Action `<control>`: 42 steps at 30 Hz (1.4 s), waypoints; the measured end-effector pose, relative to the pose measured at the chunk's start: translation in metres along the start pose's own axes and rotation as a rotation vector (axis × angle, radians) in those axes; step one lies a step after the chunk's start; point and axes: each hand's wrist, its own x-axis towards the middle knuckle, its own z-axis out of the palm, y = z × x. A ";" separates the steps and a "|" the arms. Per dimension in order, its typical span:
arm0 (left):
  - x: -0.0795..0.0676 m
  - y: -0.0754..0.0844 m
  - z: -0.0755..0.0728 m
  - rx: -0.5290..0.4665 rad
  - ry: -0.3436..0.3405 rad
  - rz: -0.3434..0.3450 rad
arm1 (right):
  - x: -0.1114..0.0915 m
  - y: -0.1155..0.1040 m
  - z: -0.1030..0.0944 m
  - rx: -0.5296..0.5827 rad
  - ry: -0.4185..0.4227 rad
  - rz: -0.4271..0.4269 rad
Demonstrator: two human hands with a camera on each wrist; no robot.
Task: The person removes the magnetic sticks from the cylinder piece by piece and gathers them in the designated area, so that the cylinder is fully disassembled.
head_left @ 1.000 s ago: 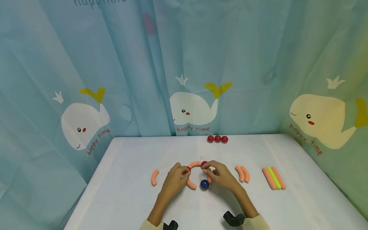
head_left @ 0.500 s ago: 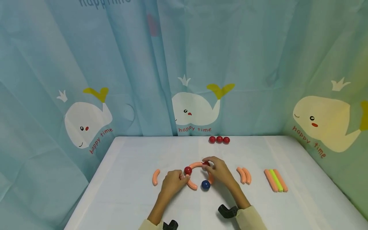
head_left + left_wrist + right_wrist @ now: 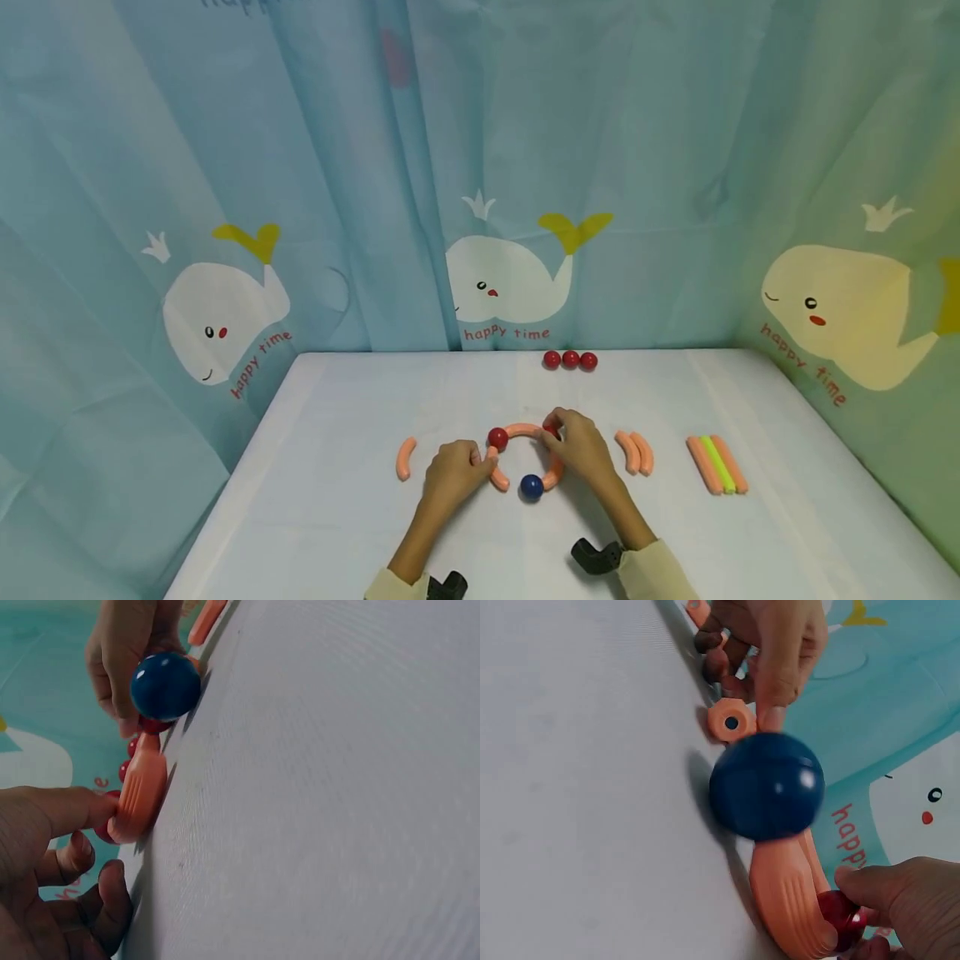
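Note:
Curved orange rods and balls form a ring on the white table (image 3: 337, 500). My right hand (image 3: 583, 446) pinches a red ball (image 3: 844, 919) at the ring's upper right, beside the right curved rod (image 3: 553, 475). With a straight finger, my left hand (image 3: 453, 477) touches the outer side of the left curved rod (image 3: 499, 478); its other fingers are bent and apart from the rod. Another red ball (image 3: 498, 439) joins that rod to the top curved rod (image 3: 523, 430). A blue ball (image 3: 532, 487) sits at the bottom, touching the right rod and apart from the left one.
Three red balls (image 3: 571, 360) stand in a row at the back edge. A loose curved rod (image 3: 406, 459) lies left, and a pair of curved rods (image 3: 634, 453) lies right. Farther right are straight orange and green rods (image 3: 717, 465). A printed curtain (image 3: 375, 167) hangs behind.
My left hand has come down from the upper left red ball to the left rod. My right hand has moved slightly right with its red ball, and the top rod now lies more level.

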 end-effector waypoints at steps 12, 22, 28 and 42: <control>0.002 0.007 0.004 0.037 0.036 -0.022 | -0.021 -0.010 -0.013 -0.196 -0.056 0.071; 0.006 0.009 0.001 0.005 -0.016 0.000 | -0.030 -0.019 -0.023 -0.165 -0.180 0.164; 0.007 0.009 0.000 -0.032 -0.058 0.027 | -0.024 -0.013 -0.022 -0.111 -0.174 0.115; 0.018 0.012 0.008 -0.042 -0.086 0.067 | -0.001 0.000 0.011 0.281 -0.253 -0.260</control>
